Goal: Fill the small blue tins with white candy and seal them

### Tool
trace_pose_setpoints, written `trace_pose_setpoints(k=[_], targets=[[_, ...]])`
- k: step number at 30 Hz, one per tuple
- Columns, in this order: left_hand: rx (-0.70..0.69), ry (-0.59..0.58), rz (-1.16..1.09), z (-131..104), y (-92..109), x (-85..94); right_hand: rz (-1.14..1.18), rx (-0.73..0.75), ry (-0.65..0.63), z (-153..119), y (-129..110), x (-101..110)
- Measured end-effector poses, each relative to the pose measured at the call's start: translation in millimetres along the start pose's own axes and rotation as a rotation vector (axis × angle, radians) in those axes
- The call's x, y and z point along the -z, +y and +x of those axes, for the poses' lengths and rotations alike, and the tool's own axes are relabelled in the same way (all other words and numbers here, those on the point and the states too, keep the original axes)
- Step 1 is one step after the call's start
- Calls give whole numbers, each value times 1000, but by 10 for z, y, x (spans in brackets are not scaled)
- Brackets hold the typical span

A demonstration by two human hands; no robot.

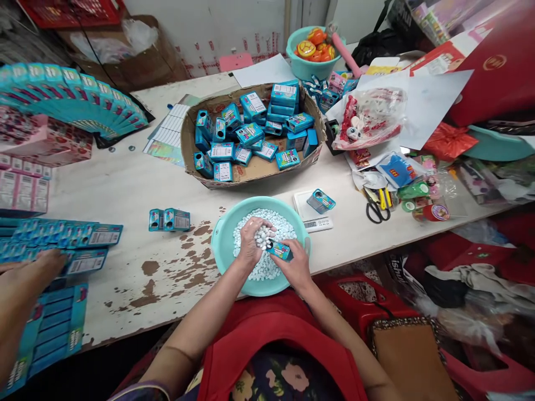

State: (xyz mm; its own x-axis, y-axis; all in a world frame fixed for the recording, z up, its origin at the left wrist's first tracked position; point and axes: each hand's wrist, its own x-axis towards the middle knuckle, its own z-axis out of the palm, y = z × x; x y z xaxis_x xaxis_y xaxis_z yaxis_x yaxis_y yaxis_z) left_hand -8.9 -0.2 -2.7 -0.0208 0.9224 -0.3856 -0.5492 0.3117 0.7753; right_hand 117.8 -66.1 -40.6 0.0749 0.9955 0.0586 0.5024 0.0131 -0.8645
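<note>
A round turquoise basin [219, 262] full of small white candies [266, 268] stands at the table's front edge. Over it, my left hand [251, 242] is cupped around a heap of the candies. My right hand [296, 263] grips a small blue box [279, 250] whose open end touches the candies in the left palm. Right behind the basin sits a white scale [318, 224] with another blue box [321, 201] lying on it. Further back is a torn cardboard tray [188, 139] holding several blue boxes.
Two blue boxes [169, 220] stand left of the basin. Another person's hand [45, 264] touches rows of blue boxes at far left. Scissors [377, 207] and wrapped toys lie at right. A basin of orange toys [311, 69] stands at the back.
</note>
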Motion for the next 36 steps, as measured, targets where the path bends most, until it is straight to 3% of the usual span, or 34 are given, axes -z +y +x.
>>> trace_pose_setpoints(k=[13,30,36], targets=[[-40,87,119,74,-115,-45,-114,-1,33,51,-28,-13],[-125,67,181,93,-135,-79,-48,-13,0,147,-15,71],[-72,45,209,104,-152,-83,-46,-24,-29,143,10,63]])
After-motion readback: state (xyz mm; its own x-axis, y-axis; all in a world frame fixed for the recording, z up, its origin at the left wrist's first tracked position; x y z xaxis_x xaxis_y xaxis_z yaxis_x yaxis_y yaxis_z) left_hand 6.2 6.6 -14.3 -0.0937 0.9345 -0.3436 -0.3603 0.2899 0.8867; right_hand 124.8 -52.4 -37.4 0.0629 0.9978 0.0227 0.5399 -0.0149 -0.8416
